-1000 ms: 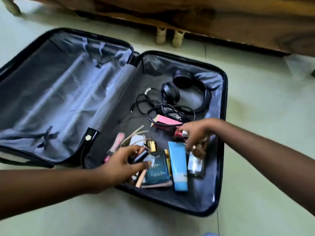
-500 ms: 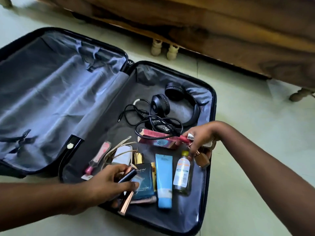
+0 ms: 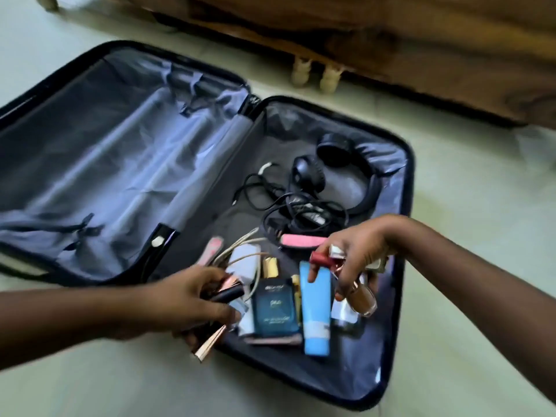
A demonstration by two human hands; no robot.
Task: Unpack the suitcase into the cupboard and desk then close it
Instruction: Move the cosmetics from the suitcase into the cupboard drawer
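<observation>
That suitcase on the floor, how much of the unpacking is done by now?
Partway, judging by the layout. The suitcase lies open and its lid half holds only lining. In hand: the left hand grips slim cosmetic tubes, and the right hand holds a red lipstick and a small bottle. Left inside: headphones, cables, a blue tube, a dark blue box. Closing comes last.

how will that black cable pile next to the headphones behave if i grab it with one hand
The black cable lies in loose tangled loops, so it will likely be floppy and trail. One loop lies against the headphones, so it may drag them along. It looks light for its bulk.
</observation>
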